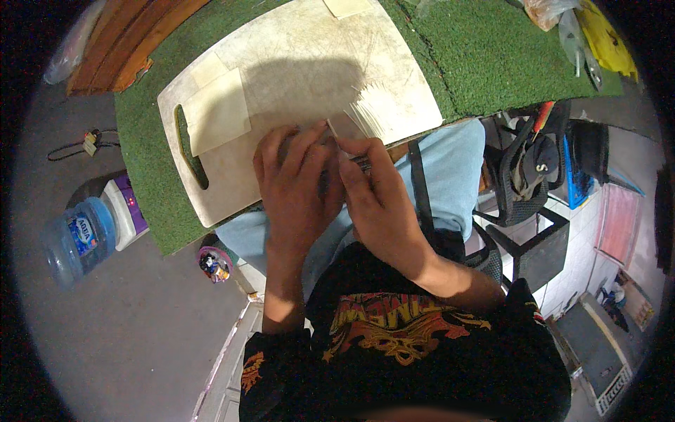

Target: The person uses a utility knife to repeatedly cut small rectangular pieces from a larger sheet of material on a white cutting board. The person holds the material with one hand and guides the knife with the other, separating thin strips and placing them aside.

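Note:
A pale cutting board [295, 42] with a slotted handle lies in front of me. My left hand [299, 179] bends over its near edge, fingers curled and closed. Beside it my right hand [383, 200] is closed in a pinch, thumb against fingers, touching the left. Whatever is between the fingers is hidden. Just past the fingertips a small pale patch [344, 126] shows in shadow, perhaps a sheet; I cannot tell if it is held. Several thin cream strips [373, 112] fan out to the right. At the left, flat cream sheets [221, 109] overlap by the handle.
Green turf-like matting [464, 70] lies under the board. Another cream sheet [348, 7] is at the board's far edge. Plastic bags [605, 42] sit at the far right. A large water bottle [84, 239] is at the left, and a black chair [520, 183] at the right.

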A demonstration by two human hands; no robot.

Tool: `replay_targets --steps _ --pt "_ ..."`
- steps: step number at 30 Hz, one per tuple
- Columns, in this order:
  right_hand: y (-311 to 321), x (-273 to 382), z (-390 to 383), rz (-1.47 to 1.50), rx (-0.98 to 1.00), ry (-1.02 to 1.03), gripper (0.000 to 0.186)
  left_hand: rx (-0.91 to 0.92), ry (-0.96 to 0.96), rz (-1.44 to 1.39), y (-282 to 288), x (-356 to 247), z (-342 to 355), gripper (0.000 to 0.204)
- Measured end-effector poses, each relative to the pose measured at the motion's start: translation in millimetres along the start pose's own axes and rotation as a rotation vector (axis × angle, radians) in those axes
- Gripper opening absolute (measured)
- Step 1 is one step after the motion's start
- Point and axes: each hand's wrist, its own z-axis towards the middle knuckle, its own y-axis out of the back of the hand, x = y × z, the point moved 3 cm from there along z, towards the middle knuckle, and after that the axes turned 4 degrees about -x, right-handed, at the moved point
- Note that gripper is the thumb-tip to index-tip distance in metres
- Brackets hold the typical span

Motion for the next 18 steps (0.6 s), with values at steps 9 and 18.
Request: replay_targets --steps 9,18 --pt "3 -4 -5 0.013 -0.010 -0.049 0.015 -0.007 0.020 -0.017 0 0 1 0.019" --pt "9 -12 -16 -0.046 -0.022 0.035 0.016 -0.032 0.028 0.006 -3 -1 -2 0.023"
